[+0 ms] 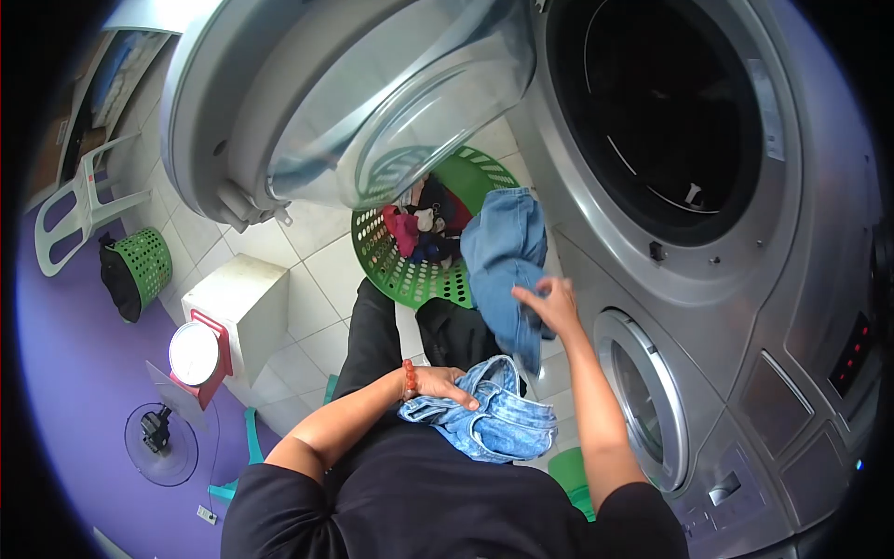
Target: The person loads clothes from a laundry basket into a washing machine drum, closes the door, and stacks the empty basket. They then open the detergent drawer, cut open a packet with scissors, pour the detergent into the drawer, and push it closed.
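My left hand (445, 385), with a red bead bracelet at the wrist, grips a light-blue washed denim garment (498, 424) by its edge, over my lap. A waistband opening shows on this garment. My right hand (553, 306) is at a plainer blue denim piece (507, 252) draped over the right rim of a green laundry basket (377, 265). Its thumb and fingers are apart and curved, with no cloth visibly pinched. Whether the two denim pieces are joined I cannot tell. Red, dark and white clothes (424, 224) lie inside the basket.
A big front-loading machine (577, 177) stands at the right, its round door (307, 112) swung out above the basket. A smaller round door (643, 401) is below. To the left are a white box (237, 289), a red scale (197, 354), a fan (158, 433) and a chair (84, 210).
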`<state>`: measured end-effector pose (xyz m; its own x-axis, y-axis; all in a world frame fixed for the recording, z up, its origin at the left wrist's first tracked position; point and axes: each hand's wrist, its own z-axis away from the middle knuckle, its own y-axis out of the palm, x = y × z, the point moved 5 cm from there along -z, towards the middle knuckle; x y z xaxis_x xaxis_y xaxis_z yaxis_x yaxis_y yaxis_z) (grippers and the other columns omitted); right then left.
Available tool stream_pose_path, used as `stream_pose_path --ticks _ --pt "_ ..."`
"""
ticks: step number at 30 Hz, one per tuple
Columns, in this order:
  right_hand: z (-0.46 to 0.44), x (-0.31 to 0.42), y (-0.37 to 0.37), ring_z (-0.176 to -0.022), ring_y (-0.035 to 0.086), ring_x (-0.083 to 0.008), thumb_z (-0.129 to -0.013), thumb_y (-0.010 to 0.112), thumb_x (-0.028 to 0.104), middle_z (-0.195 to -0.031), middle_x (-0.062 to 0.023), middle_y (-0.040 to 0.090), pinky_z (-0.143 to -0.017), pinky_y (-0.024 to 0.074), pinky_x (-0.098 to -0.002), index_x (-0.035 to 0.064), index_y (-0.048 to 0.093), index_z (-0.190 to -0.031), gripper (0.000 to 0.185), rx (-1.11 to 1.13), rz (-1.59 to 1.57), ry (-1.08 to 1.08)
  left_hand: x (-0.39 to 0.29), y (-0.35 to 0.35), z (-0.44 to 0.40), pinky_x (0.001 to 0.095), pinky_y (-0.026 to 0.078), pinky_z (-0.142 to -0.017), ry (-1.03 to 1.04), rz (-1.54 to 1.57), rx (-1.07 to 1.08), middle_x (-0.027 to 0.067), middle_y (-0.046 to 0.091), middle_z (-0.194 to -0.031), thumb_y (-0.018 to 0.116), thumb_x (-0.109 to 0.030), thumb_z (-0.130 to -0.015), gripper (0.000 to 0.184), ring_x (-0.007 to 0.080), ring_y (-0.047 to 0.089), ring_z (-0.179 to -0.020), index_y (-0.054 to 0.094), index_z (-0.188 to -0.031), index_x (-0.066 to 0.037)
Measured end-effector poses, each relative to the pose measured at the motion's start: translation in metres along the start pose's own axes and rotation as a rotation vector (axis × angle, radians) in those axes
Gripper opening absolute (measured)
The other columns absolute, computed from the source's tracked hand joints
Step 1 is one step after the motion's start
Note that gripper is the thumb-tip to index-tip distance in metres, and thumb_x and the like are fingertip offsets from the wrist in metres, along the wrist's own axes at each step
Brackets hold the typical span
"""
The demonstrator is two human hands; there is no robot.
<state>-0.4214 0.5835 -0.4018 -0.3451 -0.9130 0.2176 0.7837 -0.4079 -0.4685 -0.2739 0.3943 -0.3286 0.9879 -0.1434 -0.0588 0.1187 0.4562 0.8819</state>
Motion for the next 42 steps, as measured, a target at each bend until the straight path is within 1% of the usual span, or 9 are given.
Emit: stream_pose_path --ticks 5,9,15,30,34,36,37,40,42 --pt "-0.054 -0.068 0.119 -0.133 -0.006 -0.0372 -0.035 0.087 0.046 -0.141 -0.0233 -0.018 -0.105 0.0203 -0.0476 0.0211 -0.024 -0.135 0.151 0.089 -0.548 0.518 0.028 -0.019 -0.004 0.0280 0.046 -0.081 0.040 0.075 -0.045 0.0055 0.062 -0.097 0.073 -0.029 -0.071 0.051 0.0137 0.059 -0.087 0.055 -0.108 0.002" --pt "-0.092 -0.092 0.180 -0.133 -0.008 -0.0379 -0.039 0.089 0.035 -0.139 -0.0274 -0.021 -0.107 0.0151 -0.0449 0.0176 -0.021 -0.136 0.147 -0.089 -0.662 0.509 0.055 -0.043 0.000 0.0266 0.045 -0.083 0.058 0.128 -0.147 0.0056 0.061 -0.100 0.071 -0.030 -0.073 0.053 0.0125 0.057 -0.089 0.054 -0.111 0.003" --pt "-0.133 -0.120 0.188 -0.113 0.046 -0.0350 -0.051 0.082 0.024 -0.124 -0.0221 0.046 -0.095 0.0363 -0.0364 0.0063 0.029 -0.132 0.098 -0.542 -0.700 0.250 0.111 -0.080 -0.014 0.0263 0.037 -0.090 0.140 0.199 -0.226 0.0055 0.059 -0.105 0.062 -0.032 -0.080 0.047 0.0121 0.051 -0.098 0.056 -0.109 0.004" --pt "-0.040 0.034 0.021 -0.108 0.052 -0.0252 -0.076 0.060 0.019 -0.114 -0.0121 0.054 -0.091 0.0440 -0.0408 -0.0007 0.045 -0.119 0.050 0.630 -1.615 0.240 0.119 -0.085 -0.027 0.0273 0.034 -0.096 0.080 0.426 -0.175 0.0079 0.052 -0.119 0.060 -0.030 -0.083 0.055 0.0161 0.048 -0.109 0.044 -0.123 0.004" --pt "-0.097 0.057 -0.183 -0.101 0.055 -0.0229 -0.080 0.055 0.017 -0.109 -0.0120 0.057 -0.089 0.0435 -0.0345 0.0028 0.054 -0.110 0.034 -0.543 -1.181 -0.551 0.127 -0.093 -0.036 0.0294 0.034 -0.098 0.082 0.321 -0.198 0.0083 0.046 -0.127 0.057 -0.026 -0.084 0.059 0.0182 0.046 -0.113 0.034 -0.131 0.001" --pt "-0.062 0.085 -0.306 -0.098 0.057 -0.0254 -0.080 0.060 0.016 -0.103 -0.0153 0.060 -0.089 0.0437 -0.0353 0.0015 0.058 -0.106 0.030 -1.477 -0.177 -0.400 0.139 -0.094 -0.046 0.0282 0.032 -0.098 0.085 0.374 -0.184 0.0077 0.050 -0.122 0.059 -0.029 -0.083 0.056 0.0169 0.047 -0.111 0.041 -0.126 0.003" --pt "-0.084 0.073 -0.344 -0.098 0.057 -0.0254 -0.080 0.060 0.016 -0.103 -0.0153 0.060 -0.089 0.0437 -0.0353 0.0015 0.058 -0.106 0.030 -1.475 -0.176 -0.407 0.134 -0.089 -0.046 0.0282 0.032 -0.098 0.091 0.377 -0.185 0.0077 0.050 -0.122 0.059 -0.029 -0.083 0.056 0.0169 0.047 -0.111 0.041 -0.126 0.003" --pt "-0.142 0.034 -0.403 -0.105 0.052 -0.0283 -0.078 0.063 0.032 -0.114 -0.0150 0.053 -0.088 0.0424 -0.0399 0.0008 0.051 -0.113 0.048 -1.193 -1.996 -0.928 0.124 -0.088 -0.046 0.0282 0.036 -0.095 0.095 0.472 -0.233 0.0067 0.054 -0.118 0.058 -0.028 -0.084 0.050 0.0162 0.051 -0.106 0.046 -0.122 0.003" --pt "-0.169 0.035 -0.379 -0.105 0.049 -0.0273 -0.078 0.062 0.039 -0.119 -0.0150 0.047 -0.084 0.0438 -0.0373 0.0019 0.041 -0.122 0.061 -1.052 -2.023 -0.118 0.124 -0.085 -0.049 0.0276 0.040 -0.091 0.051 0.565 -0.174 0.0059 0.057 -0.113 0.059 -0.027 -0.084 0.046 0.0155 0.054 -0.100 0.049 -0.119 0.002"
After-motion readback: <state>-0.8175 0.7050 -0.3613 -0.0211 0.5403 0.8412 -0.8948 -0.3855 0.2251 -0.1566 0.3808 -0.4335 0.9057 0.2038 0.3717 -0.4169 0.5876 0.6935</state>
